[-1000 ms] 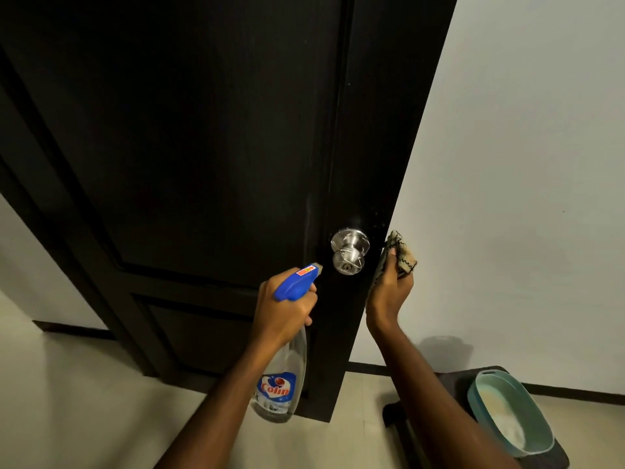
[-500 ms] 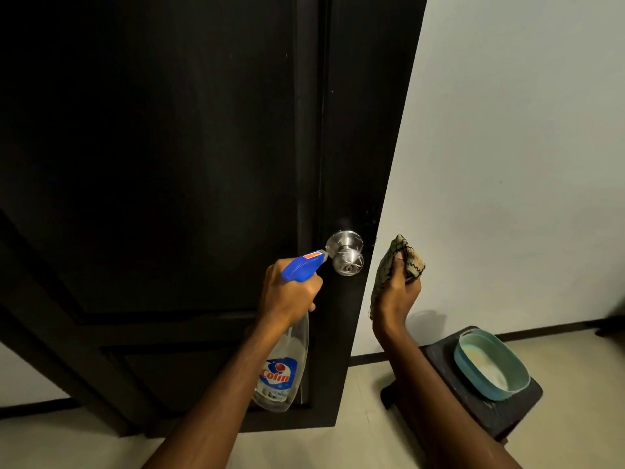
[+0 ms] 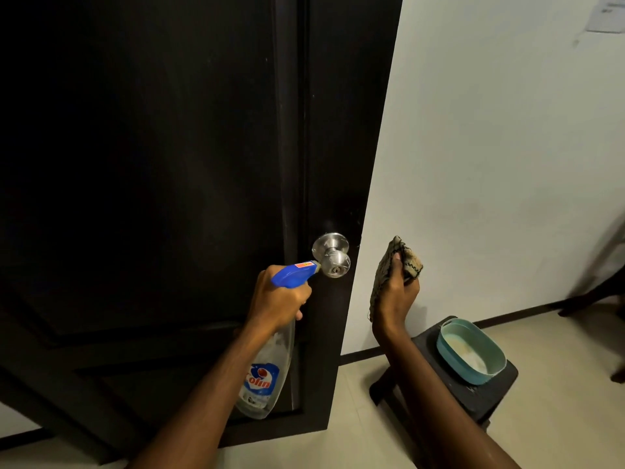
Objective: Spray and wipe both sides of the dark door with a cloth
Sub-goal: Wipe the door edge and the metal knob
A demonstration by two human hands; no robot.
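Observation:
The dark door (image 3: pixel 169 164) fills the left and middle of the view, with a silver knob (image 3: pixel 331 253) near its right edge. My left hand (image 3: pixel 279 299) grips a clear spray bottle (image 3: pixel 267 374) with a blue trigger head, its nozzle pointing at the knob. My right hand (image 3: pixel 395 296) holds a folded tan cloth (image 3: pixel 402 260) with dark stitching, raised just right of the door's edge and apart from it, in front of the white wall.
A dark stool (image 3: pixel 473 397) stands on the floor at lower right, carrying a teal tub (image 3: pixel 470 350). The white wall (image 3: pixel 490 147) runs right of the door. A dark furniture leg (image 3: pixel 588 296) shows at the far right. Pale floor lies below.
The door has swung so that its edge stands more upright in view. My right hand with the cloth has come off the door edge and moved right. The bottle nozzle now sits against the knob.

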